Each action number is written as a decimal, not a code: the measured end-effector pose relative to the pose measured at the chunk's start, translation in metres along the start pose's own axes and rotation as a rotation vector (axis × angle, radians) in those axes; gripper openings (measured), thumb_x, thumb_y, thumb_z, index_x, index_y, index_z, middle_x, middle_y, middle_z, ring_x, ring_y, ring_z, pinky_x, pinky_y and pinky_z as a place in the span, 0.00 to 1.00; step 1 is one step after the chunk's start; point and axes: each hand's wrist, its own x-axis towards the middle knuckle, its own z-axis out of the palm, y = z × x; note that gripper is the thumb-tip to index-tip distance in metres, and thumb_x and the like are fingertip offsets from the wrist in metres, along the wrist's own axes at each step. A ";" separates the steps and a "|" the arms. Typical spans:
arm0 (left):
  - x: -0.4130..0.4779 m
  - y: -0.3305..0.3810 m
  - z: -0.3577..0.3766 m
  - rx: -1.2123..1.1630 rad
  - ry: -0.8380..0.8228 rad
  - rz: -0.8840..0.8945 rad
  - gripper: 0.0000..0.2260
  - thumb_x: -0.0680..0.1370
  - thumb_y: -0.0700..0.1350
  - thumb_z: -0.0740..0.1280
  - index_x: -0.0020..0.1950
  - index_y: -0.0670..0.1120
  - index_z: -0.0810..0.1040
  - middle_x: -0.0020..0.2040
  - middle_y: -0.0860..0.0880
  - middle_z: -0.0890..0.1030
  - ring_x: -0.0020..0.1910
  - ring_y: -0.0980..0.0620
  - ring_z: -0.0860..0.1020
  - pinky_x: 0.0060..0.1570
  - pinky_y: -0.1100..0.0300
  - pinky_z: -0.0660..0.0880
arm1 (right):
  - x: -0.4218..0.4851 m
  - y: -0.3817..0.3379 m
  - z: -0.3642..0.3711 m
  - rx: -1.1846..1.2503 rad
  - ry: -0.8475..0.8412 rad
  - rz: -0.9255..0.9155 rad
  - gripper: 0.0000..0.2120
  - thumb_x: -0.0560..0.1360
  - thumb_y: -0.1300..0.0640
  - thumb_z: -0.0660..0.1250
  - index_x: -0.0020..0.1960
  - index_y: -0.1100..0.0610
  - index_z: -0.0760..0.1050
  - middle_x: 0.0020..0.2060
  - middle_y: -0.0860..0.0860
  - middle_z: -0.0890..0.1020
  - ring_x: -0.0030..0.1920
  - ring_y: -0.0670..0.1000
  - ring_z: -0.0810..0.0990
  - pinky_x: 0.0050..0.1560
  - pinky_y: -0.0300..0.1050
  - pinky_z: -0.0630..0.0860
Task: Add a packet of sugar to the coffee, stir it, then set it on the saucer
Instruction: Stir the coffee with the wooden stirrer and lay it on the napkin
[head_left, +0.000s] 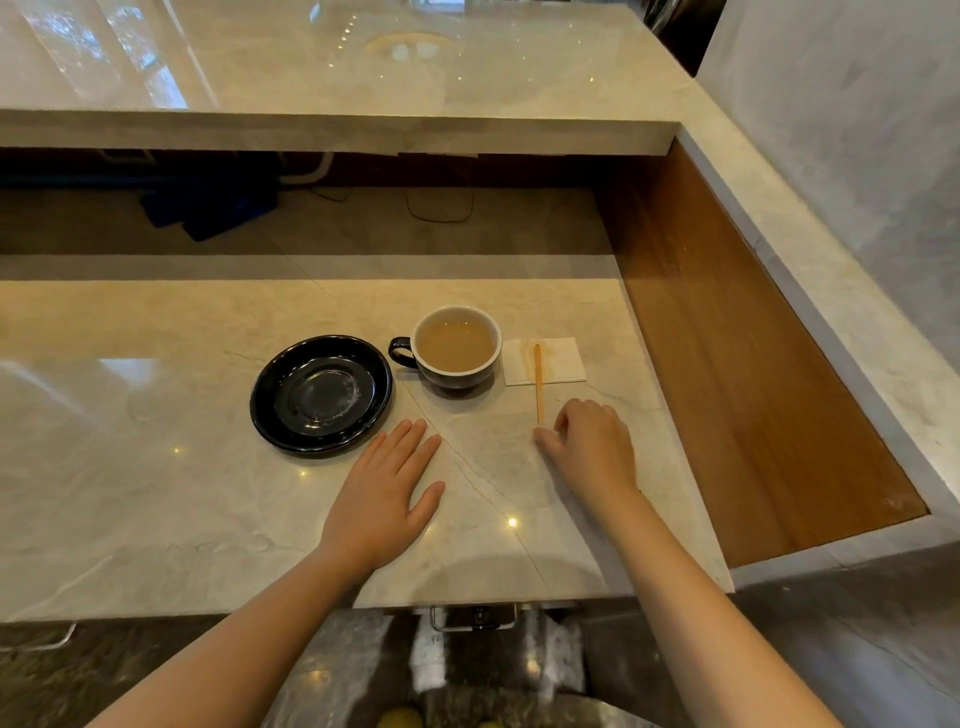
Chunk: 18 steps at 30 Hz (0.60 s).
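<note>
A dark cup (457, 347) with a white inside holds light brown coffee and stands on the marble counter, handle pointing left. Left of it lies an empty black saucer (321, 393). To the right of the cup, a wooden stir stick (538, 382) rests partly on a white napkin (558, 361). My left hand (387, 493) lies flat and open on the counter, just in front of the saucer. My right hand (592, 447) is loosely curled, fingertips close to the near end of the stick, apparently not gripping it. No sugar packet shows.
The marble counter (156, 467) ends at a front edge near my forearms. A raised marble ledge (363, 130) runs along the back, with a dark recess holding blue items (208, 208) and cables. A wooden side panel (727, 338) walls the right.
</note>
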 end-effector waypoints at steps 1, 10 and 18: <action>0.000 0.000 0.000 0.000 0.001 0.000 0.27 0.77 0.59 0.50 0.74 0.49 0.61 0.75 0.49 0.59 0.73 0.55 0.51 0.71 0.59 0.42 | 0.002 -0.004 0.003 -0.030 -0.025 0.015 0.13 0.73 0.48 0.65 0.43 0.59 0.72 0.39 0.52 0.76 0.45 0.55 0.73 0.45 0.49 0.69; 0.000 0.001 0.000 0.000 0.011 0.000 0.26 0.77 0.59 0.51 0.73 0.49 0.61 0.74 0.49 0.59 0.73 0.55 0.51 0.71 0.59 0.43 | 0.015 -0.015 0.013 -0.096 -0.084 0.124 0.08 0.76 0.62 0.57 0.45 0.64 0.73 0.45 0.60 0.80 0.47 0.60 0.76 0.40 0.47 0.66; 0.006 0.003 -0.002 -0.005 0.037 0.009 0.25 0.78 0.58 0.53 0.73 0.49 0.63 0.74 0.49 0.61 0.73 0.54 0.54 0.71 0.58 0.46 | 0.019 -0.008 -0.009 -0.054 -0.030 0.120 0.07 0.76 0.60 0.56 0.43 0.61 0.70 0.37 0.57 0.76 0.36 0.55 0.72 0.30 0.43 0.63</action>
